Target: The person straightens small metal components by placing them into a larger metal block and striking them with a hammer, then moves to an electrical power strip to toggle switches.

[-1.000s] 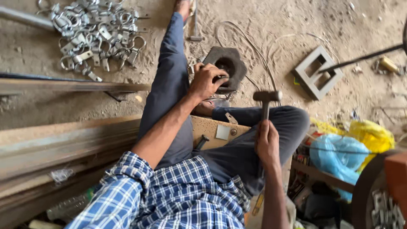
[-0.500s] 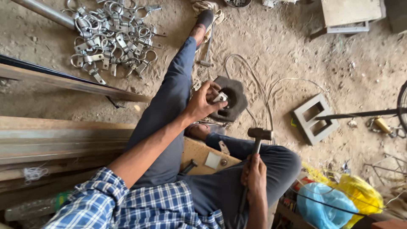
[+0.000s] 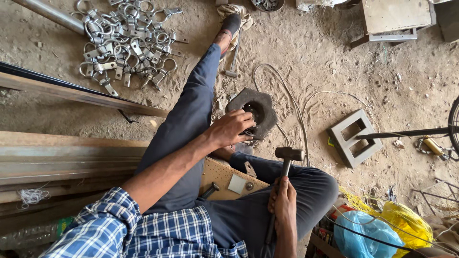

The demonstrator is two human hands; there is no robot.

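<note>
While my left hand (image 3: 233,129) presses a small part on the hexagonal block (image 3: 252,111) on the dirt floor, my right hand (image 3: 284,204) grips a hammer (image 3: 288,155); wires (image 3: 291,102) lie beside it, metal clamps (image 3: 126,38) beyond my leg.

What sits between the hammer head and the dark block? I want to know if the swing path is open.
Only the left hand. It rests on the near edge of the block, at its hole, on the side facing the hammer held in the right hand. Otherwise just bare ground and a thin wire nearby.
</note>
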